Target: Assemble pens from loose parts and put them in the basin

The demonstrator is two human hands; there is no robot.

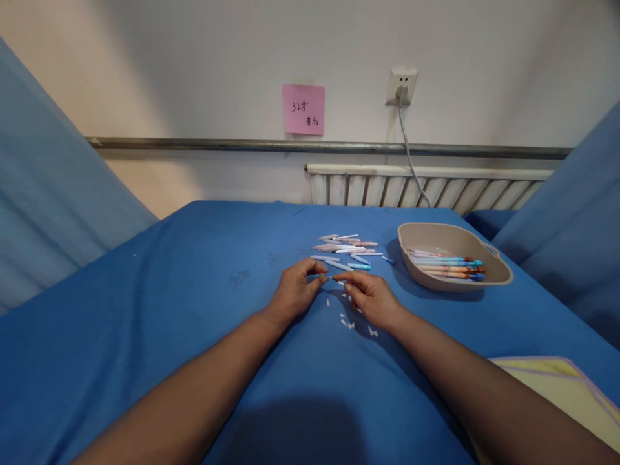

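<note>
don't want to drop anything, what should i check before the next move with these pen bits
1. Pinch of left hand on small white plastic part: ok.
2. Hold of right hand on that part: cannot tell, fingertips hide it.
3. Spare loose white plastic bits lie on blue cloth beside both hands: ok.
4. Path to pile of pale pen pieces beyond the fingertips is unobstructed: ok.
5. Room left in beige oval plastic tray holding coloured pens: ok.
</note>
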